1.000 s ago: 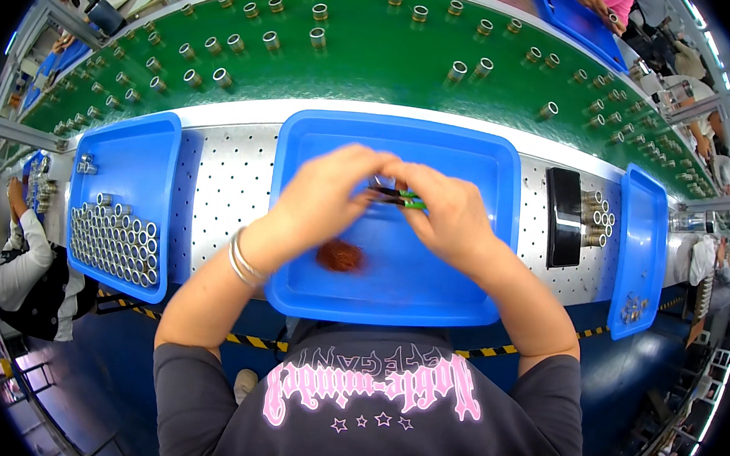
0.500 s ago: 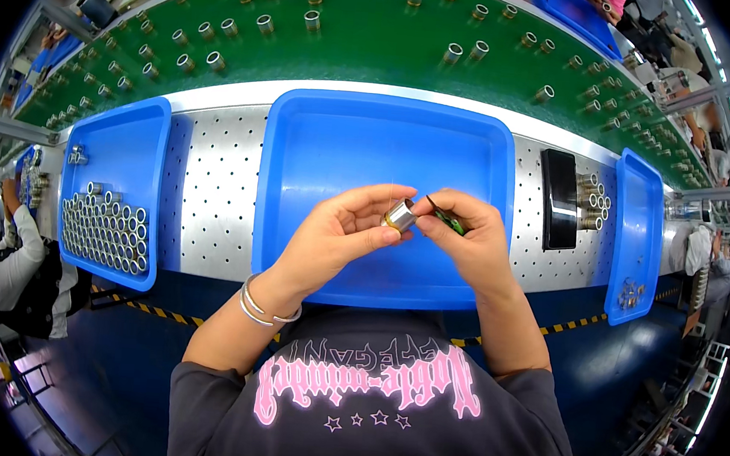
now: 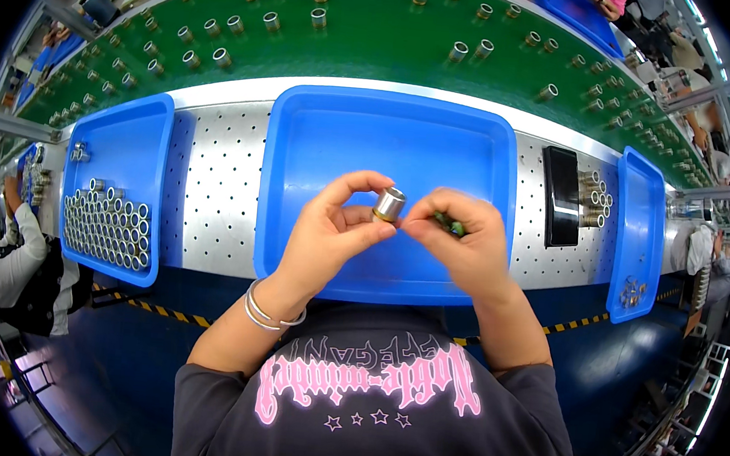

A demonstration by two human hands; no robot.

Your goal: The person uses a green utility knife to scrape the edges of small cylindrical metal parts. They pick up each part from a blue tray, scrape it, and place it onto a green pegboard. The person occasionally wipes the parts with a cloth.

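Note:
My left hand (image 3: 328, 223) pinches a short shiny metal sleeve (image 3: 390, 204) with a brass-coloured lower rim. The sleeve stands nearly upright between thumb and fingers, its round opening at the top. Close to its right side is my right hand (image 3: 468, 246), closed around a slim tool with green and dark parts (image 3: 449, 223). The tool is mostly hidden by the fingers and slightly blurred, so its exact kind is unclear. Both hands are above a large blue tray (image 3: 392, 101), whose visible bottom is bare.
At left, a blue tray (image 3: 120, 142) holds many packed sleeves (image 3: 112, 229). To the right are a black flat device (image 3: 561, 196), a cluster of sleeves (image 3: 596, 200) and a narrow blue tray (image 3: 637, 219) with small rings. Beyond runs a green belt (image 3: 379, 45) carrying scattered sleeves.
The sleeve has turned more upright and moved slightly left and up with my left hand. My right hand has shifted its fingers on the tool, whose dark tip no longer shows beside the sleeve.

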